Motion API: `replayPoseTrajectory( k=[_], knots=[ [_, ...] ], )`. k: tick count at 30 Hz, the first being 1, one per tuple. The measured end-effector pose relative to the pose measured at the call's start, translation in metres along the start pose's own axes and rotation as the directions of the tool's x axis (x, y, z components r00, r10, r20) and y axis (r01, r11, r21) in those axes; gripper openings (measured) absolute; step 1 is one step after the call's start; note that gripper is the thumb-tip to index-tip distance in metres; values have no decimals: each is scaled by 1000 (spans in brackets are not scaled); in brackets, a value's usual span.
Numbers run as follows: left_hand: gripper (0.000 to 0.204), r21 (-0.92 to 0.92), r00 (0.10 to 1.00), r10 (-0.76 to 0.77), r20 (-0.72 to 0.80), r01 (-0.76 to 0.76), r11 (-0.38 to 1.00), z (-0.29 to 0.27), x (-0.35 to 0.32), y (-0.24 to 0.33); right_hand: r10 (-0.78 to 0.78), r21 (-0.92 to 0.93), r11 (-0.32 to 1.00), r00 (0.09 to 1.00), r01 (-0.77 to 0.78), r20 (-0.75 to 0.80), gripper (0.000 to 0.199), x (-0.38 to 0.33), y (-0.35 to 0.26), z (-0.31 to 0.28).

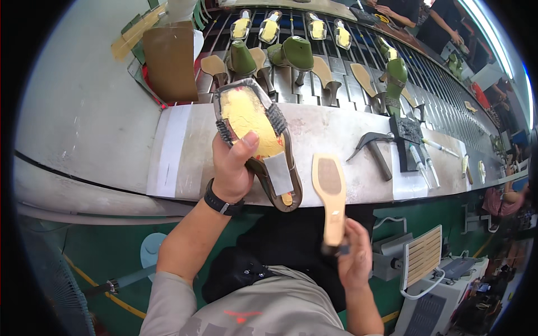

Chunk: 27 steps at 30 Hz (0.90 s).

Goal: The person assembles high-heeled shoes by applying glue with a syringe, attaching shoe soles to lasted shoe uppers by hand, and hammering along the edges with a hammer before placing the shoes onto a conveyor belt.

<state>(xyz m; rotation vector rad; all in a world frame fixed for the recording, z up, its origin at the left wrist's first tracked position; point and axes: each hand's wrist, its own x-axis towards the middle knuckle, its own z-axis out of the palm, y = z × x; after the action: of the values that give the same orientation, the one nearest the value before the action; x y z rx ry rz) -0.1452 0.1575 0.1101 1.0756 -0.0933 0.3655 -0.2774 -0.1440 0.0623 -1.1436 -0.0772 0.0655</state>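
My left hand (234,168) grips a lasted shoe (246,115) bottom side up, its thumb across the underside. Yellow filler covers the forefoot, dark fringed upper material wraps the sides, and a white strip (278,175) lies toward the heel end. To its right, a beige shoe sole (332,190) with a brownish forefoot patch stands toe upward. My right hand (356,255) holds this sole by its lower end, where a dark, blurred heel shows; some fingers are hidden behind it. The two pieces are apart.
A hammer (376,157) lies on the pale bench (196,151), beside a black tray (408,140) and brushes (428,165). Beyond runs a slatted conveyor (347,61) with heeled soles (323,73), green lasts (291,54) and several yellow-bottomed shoes (241,28). Other people (448,25) work at the far right.
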Motion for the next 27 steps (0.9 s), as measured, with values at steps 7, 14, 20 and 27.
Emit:
replayPoseTrajectory(
  k=[7,14,20,27],
  knots=[
    [73,20,961,-33,276,29,999,-3,5,2,501,61,863,865,-501,14,28,30,4,14],
    [59,-116,948,-155,278,193,974,24,25,50,92,-173,980,994,-99,-50,30,97,-47,71],
    [63,6,918,-138,371,147,989,50,4,56,-110,-187,970,967,155,232,39,143,-69,120],
    [52,-44,933,-186,308,209,977,46,10,63,-15,-293,952,969,90,247,34,150,-80,103]
  ],
)
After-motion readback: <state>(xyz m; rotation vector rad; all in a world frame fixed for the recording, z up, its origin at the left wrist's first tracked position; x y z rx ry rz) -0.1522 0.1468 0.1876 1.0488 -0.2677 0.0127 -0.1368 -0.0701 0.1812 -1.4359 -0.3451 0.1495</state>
